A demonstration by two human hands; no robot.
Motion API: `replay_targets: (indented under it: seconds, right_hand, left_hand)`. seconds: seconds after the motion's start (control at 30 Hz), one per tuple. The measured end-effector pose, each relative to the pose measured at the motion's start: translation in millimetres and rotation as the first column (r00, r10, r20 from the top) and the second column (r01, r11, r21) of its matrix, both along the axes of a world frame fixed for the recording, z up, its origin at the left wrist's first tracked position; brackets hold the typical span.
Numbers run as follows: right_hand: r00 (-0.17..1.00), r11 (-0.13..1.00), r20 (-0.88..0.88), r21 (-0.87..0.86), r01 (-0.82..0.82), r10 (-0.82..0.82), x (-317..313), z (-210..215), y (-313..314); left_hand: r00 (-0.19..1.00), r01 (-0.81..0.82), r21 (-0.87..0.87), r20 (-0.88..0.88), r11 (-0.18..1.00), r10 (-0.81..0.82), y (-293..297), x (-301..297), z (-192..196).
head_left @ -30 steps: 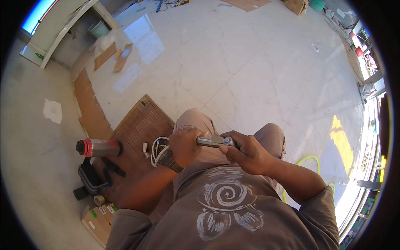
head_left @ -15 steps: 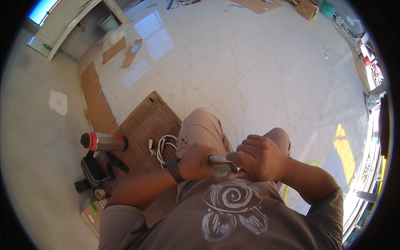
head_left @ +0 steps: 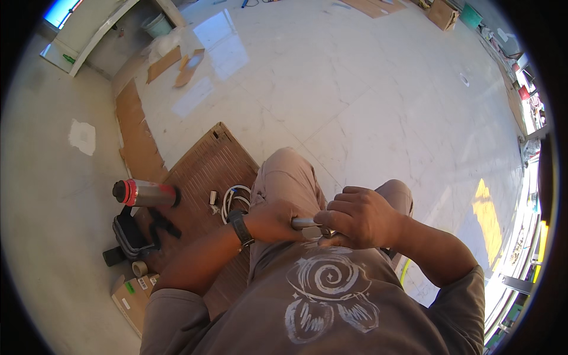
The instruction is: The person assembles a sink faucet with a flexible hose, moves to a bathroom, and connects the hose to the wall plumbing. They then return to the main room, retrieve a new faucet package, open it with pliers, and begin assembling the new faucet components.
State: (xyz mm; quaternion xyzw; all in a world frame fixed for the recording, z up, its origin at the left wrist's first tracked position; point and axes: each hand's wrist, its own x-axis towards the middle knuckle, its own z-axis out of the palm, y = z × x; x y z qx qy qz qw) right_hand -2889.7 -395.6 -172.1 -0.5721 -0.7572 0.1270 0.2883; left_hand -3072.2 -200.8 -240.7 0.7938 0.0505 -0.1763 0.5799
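In front of my shirt, both hands are closed around a shiny metal tube-shaped fitting [head_left: 304,223]. My left hand [head_left: 273,221], with a dark watch on its wrist, grips one end. The fingers of my right hand [head_left: 362,218] are wrapped over the other end, thumb toward the left hand. A flat pale metal part shows under the tube; the fitting's exact kind is partly hidden by my fingers. Left of my knee, a coiled white hose [head_left: 226,204] and a small metal-coloured piece [head_left: 213,198] lie on a brown cardboard sheet [head_left: 204,163].
To the left are a steel bottle with red trim [head_left: 151,194], a dark open pouch [head_left: 129,232], a tape roll [head_left: 139,269] and a cardboard box [head_left: 127,305]. Pale tiled floor [head_left: 367,106] spreads ahead. A wall [head_left: 47,195] rises at left; another box [head_left: 442,15] stands far off.
Both hands have shifted slightly with the fitting, which has turned so that a flat pale part now shows beneath the tube. The view has moved a little.
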Motion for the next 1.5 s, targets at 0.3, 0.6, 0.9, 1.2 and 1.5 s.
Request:
replay_targets:
  seconds: [0.3, 0.6, 0.9, 1.2, 1.5]
  right_hand:
    - [0.914, 0.928, -0.225, -0.243, 0.283, -0.338, -32.4, -27.2, 7.0]
    - [0.709, 0.75, -0.47, -0.649, 0.125, -0.525, -17.4, -56.6, 20.1]
    - [0.77, 0.601, -0.542, -0.753, -0.268, -0.336, -31.2, -120.8, 34.0]
    - [0.812, 0.78, -0.578, -0.545, -0.308, -0.083, -28.2, -121.1, 39.2]
    - [0.708, 0.785, -0.557, -0.62, -0.007, -0.434, -33.8, -103.4, 68.5]
  left_hand:
    - [0.903, -0.394, 0.318, 0.306, 0.862, 0.3, -24.9, -13.8, -47.2]
    - [0.945, -0.328, 0.172, 0.059, 0.929, 0.322, -1.6, -49.4, -51.7]
    - [0.644, -0.454, 0.851, 0.107, 0.265, 0.758, 89.4, -109.7, -180.6]
    - [0.703, -0.585, 0.762, 0.305, 0.279, 0.642, 79.8, -119.1, -164.2]
    - [0.687, -0.702, 0.173, 0.417, 0.691, 0.594, -7.0, -84.3, -56.7]
